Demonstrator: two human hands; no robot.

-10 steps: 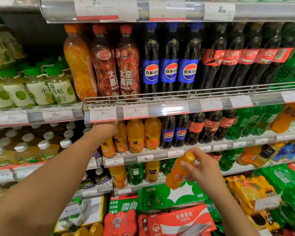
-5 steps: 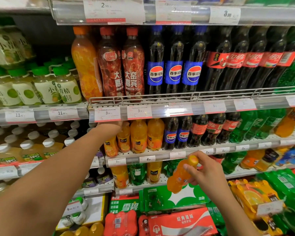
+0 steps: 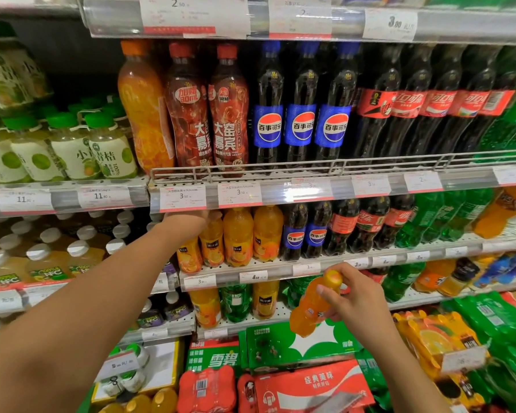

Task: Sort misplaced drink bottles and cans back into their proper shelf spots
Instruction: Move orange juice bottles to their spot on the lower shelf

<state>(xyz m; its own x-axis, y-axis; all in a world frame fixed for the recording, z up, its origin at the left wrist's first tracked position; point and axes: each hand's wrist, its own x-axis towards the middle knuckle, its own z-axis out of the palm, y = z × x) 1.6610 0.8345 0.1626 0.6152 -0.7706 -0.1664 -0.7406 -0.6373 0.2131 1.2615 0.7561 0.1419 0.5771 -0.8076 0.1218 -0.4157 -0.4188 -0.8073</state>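
My right hand [image 3: 353, 296] grips a small orange juice bottle [image 3: 312, 308] by its neck, tilted, in front of the lower shelves. My left hand [image 3: 191, 223] reaches into the middle shelf just under the price rail, its fingers over the tops of the small orange juice bottles [image 3: 239, 236] at the row's left end; its grip is hidden. One tall orange bottle [image 3: 145, 108] stands on the upper shelf beside two red Dayao bottles [image 3: 209, 114].
Pepsi bottles [image 3: 303, 114] and Coca-Cola bottles [image 3: 423, 108] fill the upper shelf, green soda [image 3: 447, 219] the right. Green-capped juice [image 3: 72, 147] and white-capped NFC bottles [image 3: 45, 263] stand on the left. Boxed multipacks [image 3: 304, 383] lie stacked below. A wire rail [image 3: 340, 165] fronts the upper shelf.
My left hand stays at the top of the left orange bottles. My right hand holds the bottle in much the same spot; the view has shifted slightly.
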